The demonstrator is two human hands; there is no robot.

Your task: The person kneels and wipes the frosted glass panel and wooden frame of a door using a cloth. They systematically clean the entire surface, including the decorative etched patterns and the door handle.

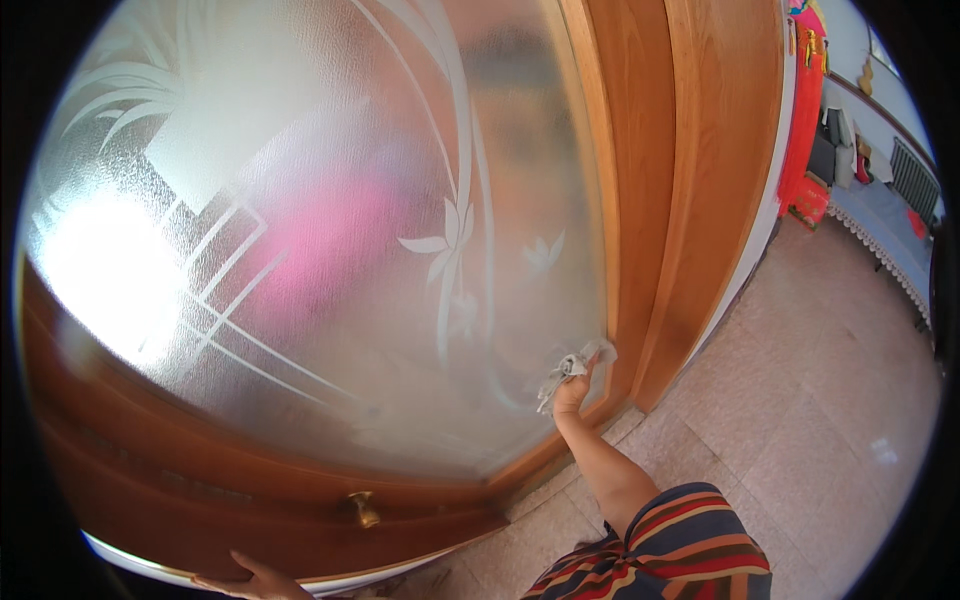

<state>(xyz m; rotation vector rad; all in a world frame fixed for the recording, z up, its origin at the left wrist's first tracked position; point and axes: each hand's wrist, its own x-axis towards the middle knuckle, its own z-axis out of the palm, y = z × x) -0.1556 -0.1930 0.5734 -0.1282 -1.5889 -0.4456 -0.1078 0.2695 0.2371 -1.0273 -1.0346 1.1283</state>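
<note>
A large textured glass pane [360, 300] with etched flowers and lines fills the view, set in a wooden frame [637, 225]. My right hand [574, 390] holds a crumpled, pale cloth [562, 373] against the glass near its lower right corner, beside the frame. At the bottom left, my left hand [259, 581] is partly in view by the white edge below the dark wood, its fingers apart and nothing seen in it. A blurred pink shape shows through the glass.
A brass-coloured doorknob [364, 510] sticks out from the wood at lower left. Stone-like floor tiles [780, 375] lie to the right. Farther off stand a bench with a blue cover [877, 217], a red box [809, 201] and a radiator [913, 176]; red hangings [804, 112] hang beside the frame.
</note>
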